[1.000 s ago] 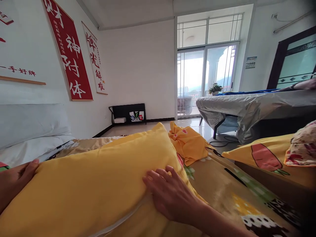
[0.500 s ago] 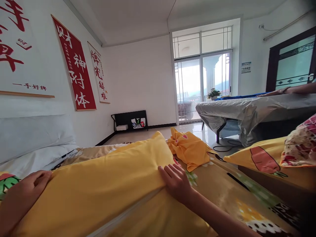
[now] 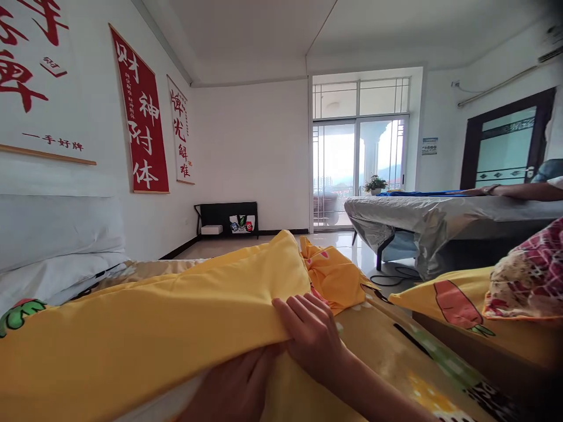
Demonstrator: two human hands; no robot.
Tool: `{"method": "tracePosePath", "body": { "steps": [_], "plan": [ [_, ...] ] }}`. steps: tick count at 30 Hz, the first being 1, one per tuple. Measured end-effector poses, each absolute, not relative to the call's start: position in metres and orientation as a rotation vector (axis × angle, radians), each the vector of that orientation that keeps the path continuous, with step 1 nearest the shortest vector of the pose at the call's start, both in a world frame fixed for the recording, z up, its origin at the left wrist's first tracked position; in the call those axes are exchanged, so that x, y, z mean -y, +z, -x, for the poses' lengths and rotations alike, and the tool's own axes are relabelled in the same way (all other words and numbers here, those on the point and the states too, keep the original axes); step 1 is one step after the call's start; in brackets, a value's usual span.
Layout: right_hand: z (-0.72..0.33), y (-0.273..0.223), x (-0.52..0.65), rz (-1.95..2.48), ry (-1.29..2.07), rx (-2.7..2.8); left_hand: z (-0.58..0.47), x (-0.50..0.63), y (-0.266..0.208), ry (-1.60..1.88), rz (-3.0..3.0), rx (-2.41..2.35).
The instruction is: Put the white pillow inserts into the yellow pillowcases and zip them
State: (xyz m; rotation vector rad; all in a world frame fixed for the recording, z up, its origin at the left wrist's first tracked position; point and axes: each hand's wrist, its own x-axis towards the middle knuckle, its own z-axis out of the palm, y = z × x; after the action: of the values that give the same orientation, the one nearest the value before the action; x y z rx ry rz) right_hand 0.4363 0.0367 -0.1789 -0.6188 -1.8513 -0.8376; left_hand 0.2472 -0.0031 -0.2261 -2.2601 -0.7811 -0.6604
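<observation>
Pinching the yellow pillowcase (image 3: 167, 313), spread toward eight o'clock, the right hand (image 3: 310, 328) sat near five-thirty; the left hand (image 3: 233, 381) lay partly under the pillowcase near six-thirty, grip too hidden to tell.

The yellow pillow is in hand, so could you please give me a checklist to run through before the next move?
1. Right hand gripping the edge of the yellow pillow: ok.
2. Left hand fully visible: not ok, fingertips hidden under the fabric.
3. Pale strip along the underside fully closed: cannot tell.
4. Yellow fabric smooth: not ok, creased beside the right hand.
5. Crumpled cloth not touching the pillow: cannot tell.
6. Carrot-print pillow apart from it: ok.
</observation>
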Motion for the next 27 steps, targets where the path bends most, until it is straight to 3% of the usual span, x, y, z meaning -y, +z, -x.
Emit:
{"method": "tracePosePath", "body": {
  "steps": [6,11,27],
  "plan": [
    [-0.437,-0.193,-0.056,1.118,-0.568,2.116,-0.261,-0.023,-0.219,-0.595,2.594,1.376],
    [-0.446,-0.211,-0.096,1.552,-0.464,2.318,-0.282,-0.068,-0.230,-0.186,2.778,1.536],
    [-0.418,-0.195,-0.130,1.779,-0.339,2.359,-0.316,-0.137,-0.252,0.047,2.785,1.689]
  ]
}}
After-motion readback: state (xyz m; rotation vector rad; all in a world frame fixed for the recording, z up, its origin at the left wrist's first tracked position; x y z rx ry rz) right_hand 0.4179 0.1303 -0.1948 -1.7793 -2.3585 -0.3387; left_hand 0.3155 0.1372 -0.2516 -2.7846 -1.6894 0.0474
